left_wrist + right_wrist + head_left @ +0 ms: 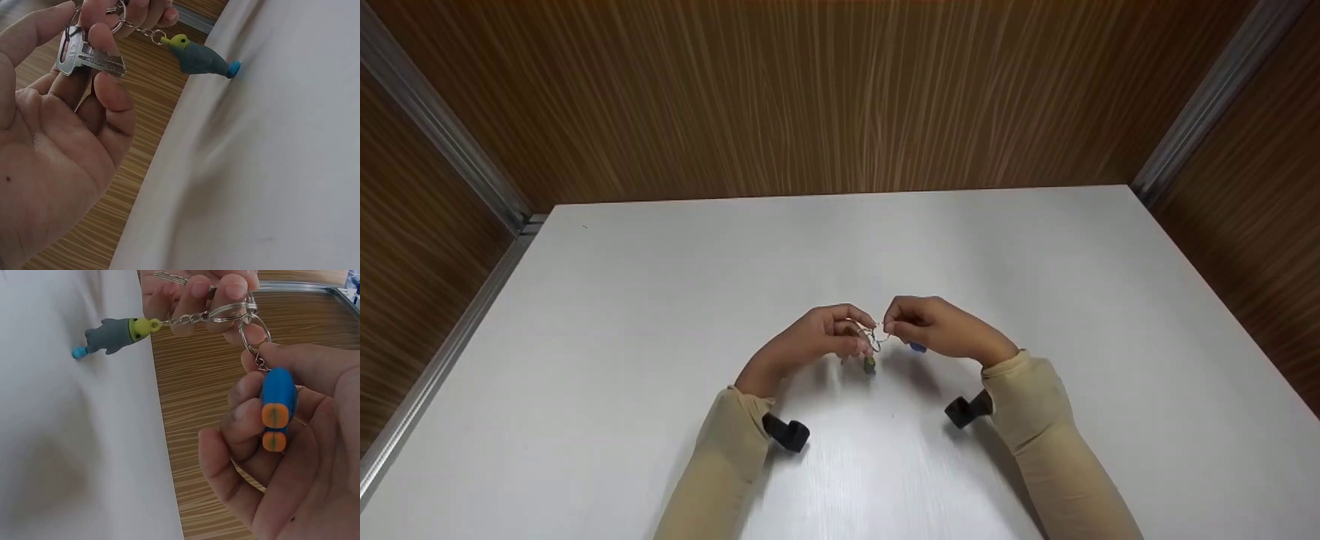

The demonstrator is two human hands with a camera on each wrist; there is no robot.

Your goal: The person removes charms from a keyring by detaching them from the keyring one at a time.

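**Two hands on one key ring, with little holding it**

The left hand (62,140) pinches a silver key (87,56) between thumb and fingertips, its fingers curled round the key's bow and the split ring (230,310) it hangs from. The right hand (281,455), just beside the left, holds a blue fob with orange buttons (277,408) against its curled fingers, thumb on top; a smaller ring (253,334) links the fob to the split ring. From the head camera, the two sets of fingertips meet above the white table (622,360), wrists well apart.

Below the left hand's fingers a grey shark charm (112,334) with a yellow-green head and blue tail hangs free on a short chain (183,319), held by neither hand.

The risks, as I judge them:
- Both grips are fingertip pinches on small smooth metal; if the hands pull apart unevenly, the key could slip and the bunch would swing onto the right hand or drop to the table under the hands.
- Prising the split ring open with a nail could let it snap back on a fingertip.
- The loose charm may swing and tangle its chain with the smaller ring.
- Whether the split ring's coils are parted now cannot be told.
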